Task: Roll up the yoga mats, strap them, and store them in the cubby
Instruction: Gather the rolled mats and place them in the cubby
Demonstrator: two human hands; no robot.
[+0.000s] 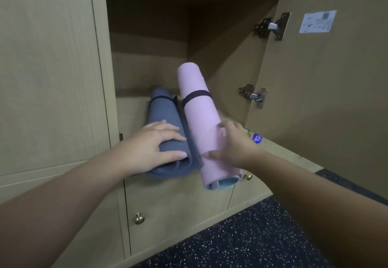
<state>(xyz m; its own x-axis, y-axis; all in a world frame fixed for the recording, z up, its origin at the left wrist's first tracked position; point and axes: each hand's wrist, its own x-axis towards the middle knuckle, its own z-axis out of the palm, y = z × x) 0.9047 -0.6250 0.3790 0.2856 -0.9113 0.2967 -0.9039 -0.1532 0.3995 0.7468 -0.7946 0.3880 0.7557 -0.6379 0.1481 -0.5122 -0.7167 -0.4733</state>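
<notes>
Our left hand [150, 144] lies with relaxed fingers over the rolled blue mat [165, 120] while our right hand [233, 144] grips the strapped pink mat [199, 116], both half inside the open cubby [151, 26], ends overhanging its front edge.

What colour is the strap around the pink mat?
Dark, almost black-purple: the strap on the pink mat, head view.

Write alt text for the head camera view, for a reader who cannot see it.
A person's two hands push rolled, strapped yoga mats into an open wooden cubby: the left hand rests on a blue-grey mat, the right hand holds a pink mat beside it, its far end raised. The cubby door stands open at right.
</notes>
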